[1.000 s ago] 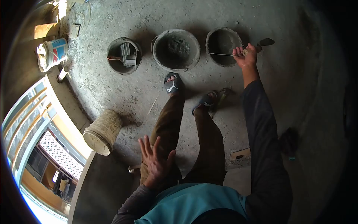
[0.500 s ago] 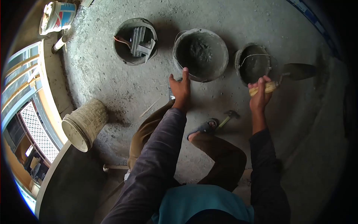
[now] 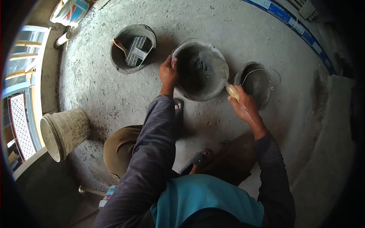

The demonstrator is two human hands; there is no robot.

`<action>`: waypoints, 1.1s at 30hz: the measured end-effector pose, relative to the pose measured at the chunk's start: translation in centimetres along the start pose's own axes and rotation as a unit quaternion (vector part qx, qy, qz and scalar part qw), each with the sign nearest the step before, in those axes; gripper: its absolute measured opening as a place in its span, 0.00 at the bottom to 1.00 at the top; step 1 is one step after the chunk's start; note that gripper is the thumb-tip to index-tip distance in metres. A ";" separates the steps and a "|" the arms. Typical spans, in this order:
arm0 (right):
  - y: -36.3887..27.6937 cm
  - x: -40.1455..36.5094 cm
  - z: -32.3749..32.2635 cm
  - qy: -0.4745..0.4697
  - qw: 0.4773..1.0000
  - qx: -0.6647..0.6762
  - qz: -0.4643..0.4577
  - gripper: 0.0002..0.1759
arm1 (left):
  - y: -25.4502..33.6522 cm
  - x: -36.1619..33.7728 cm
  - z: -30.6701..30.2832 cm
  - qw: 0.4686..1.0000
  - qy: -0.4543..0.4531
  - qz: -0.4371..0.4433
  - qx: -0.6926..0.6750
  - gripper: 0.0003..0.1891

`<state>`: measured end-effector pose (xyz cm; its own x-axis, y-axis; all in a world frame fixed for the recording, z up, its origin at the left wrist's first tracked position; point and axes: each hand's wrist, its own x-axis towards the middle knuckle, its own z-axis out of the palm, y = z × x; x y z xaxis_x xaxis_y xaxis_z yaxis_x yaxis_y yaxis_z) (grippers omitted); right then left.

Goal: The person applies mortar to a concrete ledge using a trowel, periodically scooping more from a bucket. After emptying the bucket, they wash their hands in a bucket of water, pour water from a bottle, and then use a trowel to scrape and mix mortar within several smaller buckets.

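A round grey mortar bucket stands on the floor in front of me, with wet mortar inside. My left hand grips its left rim, thumb and fingers closed around the edge. In my right hand is the wooden handle of a trowel. The trowel's blade reaches over the right rim into the bucket, lying over the mortar and partly blending with its colour. Just right of it, close to my right hand, stands a smaller bucket with a thin wire handle.
Another bucket at the left holds a ridged float and an orange-handled tool. A crusted pail lies tipped on its side. A paint bucket stands far left, and a blue-printed strip runs along the upper right.
My right hand has swung the trowel left, from beyond the small bucket into the mortar bucket. My left hand has moved along to the bucket's left rim and closed on it.
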<state>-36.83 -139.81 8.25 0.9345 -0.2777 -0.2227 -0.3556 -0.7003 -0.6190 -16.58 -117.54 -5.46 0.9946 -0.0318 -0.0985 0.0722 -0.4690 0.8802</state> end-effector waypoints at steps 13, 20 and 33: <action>-2.1 4.2 4.5 -0.163 0.953 -0.250 -0.056 0.19 | 1.0 -3.6 -0.8 0.992 -0.041 0.070 0.097 0.20; -4.3 0.2 8.8 -0.179 0.961 0.075 0.196 0.22 | 1.5 -2.9 -0.3 0.995 -0.027 0.054 0.079 0.21; -5.4 -6.2 -0.5 -0.140 0.966 -0.209 -0.067 0.17 | 2.7 -4.4 -2.3 0.991 -0.129 -0.030 0.032 0.36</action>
<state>-40.73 -134.62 13.36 0.9198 -0.0182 -0.3919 -0.1515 -0.9380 -0.3119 -20.62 -116.66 -1.55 0.9363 -0.2219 -0.2722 0.1178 -0.5317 0.8387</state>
